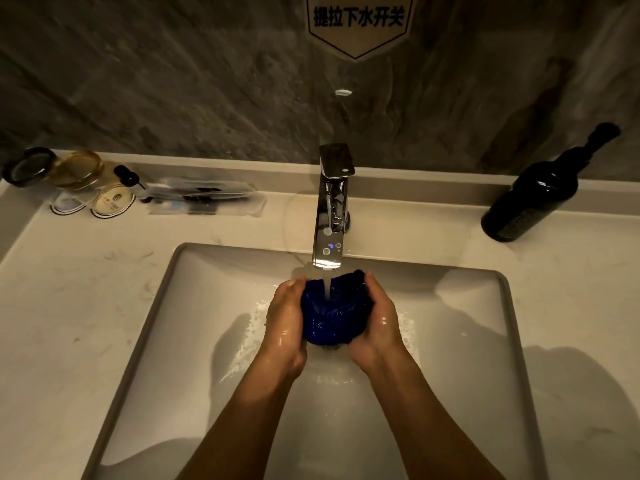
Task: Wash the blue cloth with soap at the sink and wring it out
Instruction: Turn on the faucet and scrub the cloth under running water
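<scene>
The blue cloth (pixel 332 311) is bunched into a wet ball over the middle of the white sink (pixel 173 306). My left hand (pixel 285 317) cups its left side and my right hand (pixel 379 317) cups its right side, both wet. A stream of water runs from the chrome tap (pixel 330 216) straight onto the top of the cloth. A dark pump bottle (pixel 533 199) stands on the counter at the right.
Two glass jars (pixel 55 168) and a clear tray of wrapped toiletries (pixel 204 199) sit at the back left of the pale counter (pixel 69 306). A grey stone wall with a sign (pixel 358 22) rises behind the tap.
</scene>
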